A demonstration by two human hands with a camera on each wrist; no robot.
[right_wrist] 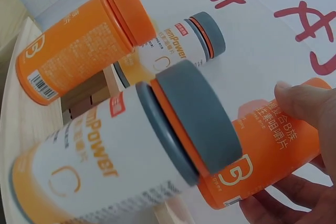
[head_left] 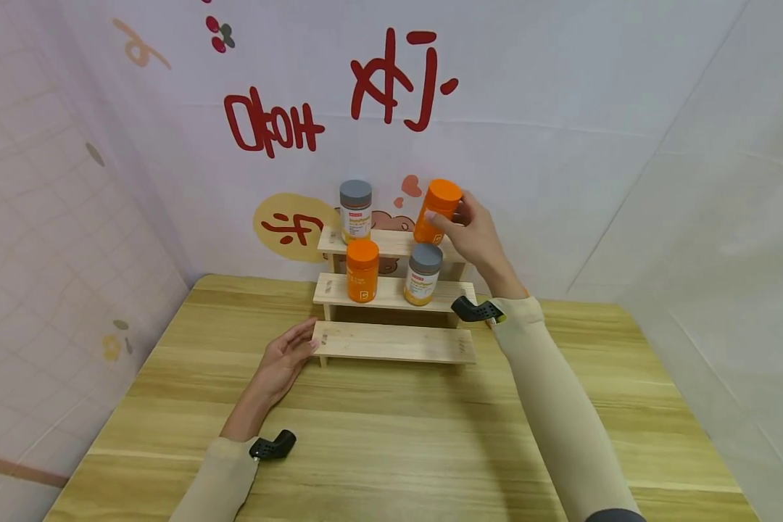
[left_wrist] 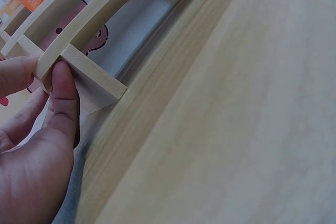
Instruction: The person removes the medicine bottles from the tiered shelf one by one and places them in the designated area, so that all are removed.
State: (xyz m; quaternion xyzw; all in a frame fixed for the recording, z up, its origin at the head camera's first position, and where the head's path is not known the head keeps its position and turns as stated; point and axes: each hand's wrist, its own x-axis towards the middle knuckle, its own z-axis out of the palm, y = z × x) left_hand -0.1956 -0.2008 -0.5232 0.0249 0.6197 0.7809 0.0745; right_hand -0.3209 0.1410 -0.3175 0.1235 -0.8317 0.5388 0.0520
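Observation:
A three-tier wooden shelf (head_left: 391, 342) stands on the table against the wall. My right hand (head_left: 479, 238) grips an orange pill bottle (head_left: 441, 203) at the right of the top tier. This bottle leans a little, and whether its base touches the plank I cannot tell. To its left stands a white supplement bottle with a grey lid (head_left: 355, 212). The middle tier bears another orange bottle (head_left: 362, 272) and another grey-lidded bottle (head_left: 423, 275), both upright. With thumb and finger my left hand (head_left: 282, 366) pinches the left end of the lowest plank (left_wrist: 58, 51).
The wood-grain table (head_left: 378, 442) spreads in front of the shelf. Behind rises a white wall sheet (head_left: 561, 181) with red lettering and cartoon prints. Another pale sheet (head_left: 32, 254) hangs along the left side.

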